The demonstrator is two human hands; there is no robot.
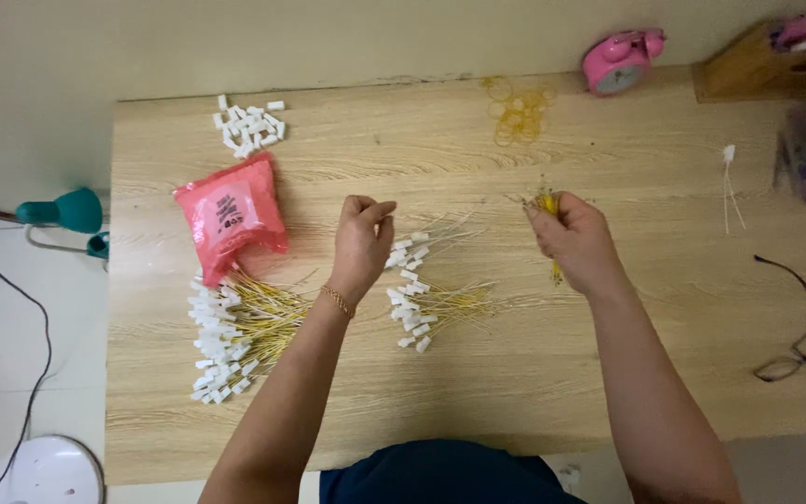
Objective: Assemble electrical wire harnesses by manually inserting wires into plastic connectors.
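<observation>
Wooden table (608, 373), seen from above. Right hand (576, 243) pinches a bundle of yellow strings (548, 203) near centre. Left hand (362, 245) hovers, fingertips pressed together, beside a loose pile of white-tipped strings (431, 303). Pink bag (230, 215) at left.

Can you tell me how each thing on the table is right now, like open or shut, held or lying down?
right hand: closed on yellow tie bundle
left hand: fingers pinched, seems empty
pink bag: lying flat
glasses: unfolded, lying flat
rubber bands: loose pile
white tags: loose heap
</observation>
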